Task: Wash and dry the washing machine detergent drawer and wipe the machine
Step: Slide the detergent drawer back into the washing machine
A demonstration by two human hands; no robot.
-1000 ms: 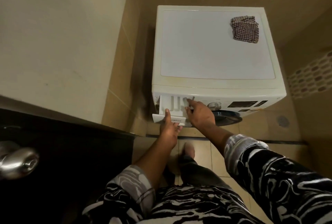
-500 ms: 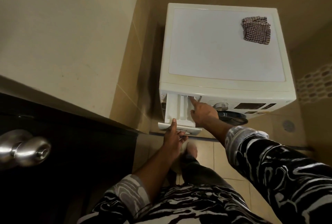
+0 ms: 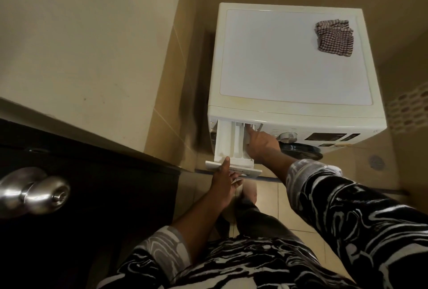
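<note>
- Detergent drawer [image 3: 225,140] is seen in the head view pulled far out of its slot at the upper left corner of the washing machine [image 3: 294,56] front, its white compartments exposed from above.
- The drawer's front panel is pinched by the left grip [image 3: 223,178]: the thumb is laid on the panel's top edge and the fingers are curled beneath it.
- The right grip [image 3: 261,143] is placed over the drawer's right compartment, with the index finger stretched straight to the rear of it, by the slot opening; the other fingers are hidden under the hand, so it cannot be told whether they are spread or closed on anything.
- A checked cloth [image 3: 334,37] is left crumpled on the machine's lid, at the far right corner, well apart from the drawer.
- A silver dial [image 3: 287,136] is set just right of the drawer slot, and a dark display [image 3: 324,136] further right.
- A metal door knob [image 3: 34,192] on a dark door is shown at the left edge.
- A round drain [image 3: 376,162] is seen in the tiled floor, right of the machine.
</note>
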